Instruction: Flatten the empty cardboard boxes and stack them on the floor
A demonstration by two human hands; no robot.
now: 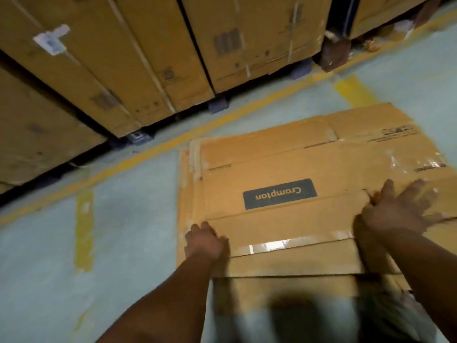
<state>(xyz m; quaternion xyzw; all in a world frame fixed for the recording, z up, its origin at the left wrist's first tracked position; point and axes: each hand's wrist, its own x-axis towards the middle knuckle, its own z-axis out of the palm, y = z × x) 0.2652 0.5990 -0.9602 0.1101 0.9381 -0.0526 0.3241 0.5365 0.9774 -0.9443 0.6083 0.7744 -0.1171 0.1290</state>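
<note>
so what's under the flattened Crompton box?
More flattened cardboard: layered edges stick out past the Crompton box on its left and far side, lying on the floor. How many sheets is hidden.

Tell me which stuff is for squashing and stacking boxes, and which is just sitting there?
For the job:
flat box, top of the pile
flat boxes beneath
left hand, curled at its edge
right hand, fingers spread on it
floor

Just there:
big cartons
yellow line

brown flattened box (284, 164), dark label (279, 194), yellow floor line (173, 139)
</note>
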